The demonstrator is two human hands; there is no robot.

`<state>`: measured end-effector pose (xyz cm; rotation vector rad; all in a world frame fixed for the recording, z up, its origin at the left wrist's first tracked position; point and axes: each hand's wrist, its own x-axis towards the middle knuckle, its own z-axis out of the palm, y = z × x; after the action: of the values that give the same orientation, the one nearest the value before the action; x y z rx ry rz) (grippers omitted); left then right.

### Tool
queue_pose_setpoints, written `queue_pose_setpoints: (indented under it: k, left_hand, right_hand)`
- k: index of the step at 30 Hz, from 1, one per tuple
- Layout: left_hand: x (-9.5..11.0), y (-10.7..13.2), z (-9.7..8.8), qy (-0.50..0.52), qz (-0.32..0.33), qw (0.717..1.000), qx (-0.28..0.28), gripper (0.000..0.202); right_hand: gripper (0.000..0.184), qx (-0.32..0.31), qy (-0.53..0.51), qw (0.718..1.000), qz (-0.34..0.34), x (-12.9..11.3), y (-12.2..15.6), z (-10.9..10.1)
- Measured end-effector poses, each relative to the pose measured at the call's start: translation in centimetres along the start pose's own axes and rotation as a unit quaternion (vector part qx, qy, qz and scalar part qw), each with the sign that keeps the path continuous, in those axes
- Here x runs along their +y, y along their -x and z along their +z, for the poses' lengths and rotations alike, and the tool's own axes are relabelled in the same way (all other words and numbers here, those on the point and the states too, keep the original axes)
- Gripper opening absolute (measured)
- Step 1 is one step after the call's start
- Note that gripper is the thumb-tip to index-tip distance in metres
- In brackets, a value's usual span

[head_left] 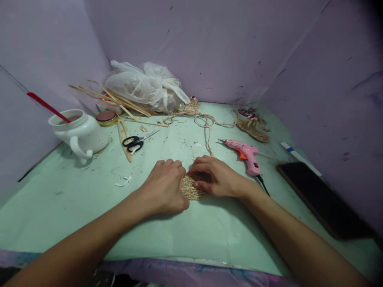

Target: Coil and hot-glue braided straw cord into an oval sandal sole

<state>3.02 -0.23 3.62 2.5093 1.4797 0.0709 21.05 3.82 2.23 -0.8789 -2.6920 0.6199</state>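
Note:
A small round disc of coiled jute rope (191, 189) lies flat on the pale green table (209, 227), near the middle. My left hand (164, 185) is curled on the disc's left edge, fingers pressed together against it. My right hand (217, 175) lies over the disc's top right, fingers bent and pinching its rim. A loose jute rope (208, 135) runs from the disc toward the back of the table. Part of the disc is hidden under both hands.
A pink glue gun (245, 153) lies right of my hands, its cord trailing forward. Black scissors (136, 141), a white pot (79, 131), a tape roll (106, 117), straw strips and a plastic bag (149, 85) sit at the left and back. A dark phone (320, 199) rests at right.

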Motion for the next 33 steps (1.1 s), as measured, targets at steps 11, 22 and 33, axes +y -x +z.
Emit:
queue_pose_setpoints:
  k: [11, 22, 33]
  left_hand:
    - [-0.6, 0.5, -0.3, 0.006, 0.017, 1.000, -0.005, 0.028]
    - [-2.9, 0.5, -3.2, 0.148, -0.066, 0.986, 0.042, 0.047]
    - [-4.7, 1.0, -2.9, 0.146, -0.129, 0.979, -0.063, 0.025]
  right_hand:
    - [0.023, 0.009, 0.003, 1.000, 0.008, -0.2, 0.1, 0.1]
    - [0.024, 0.026, 0.004, 1.000, 0.017, -0.2, 0.8, 0.4]
    - [0.027, 0.004, 0.022, 0.997, 0.071, -1.6, 0.9, 0.3]
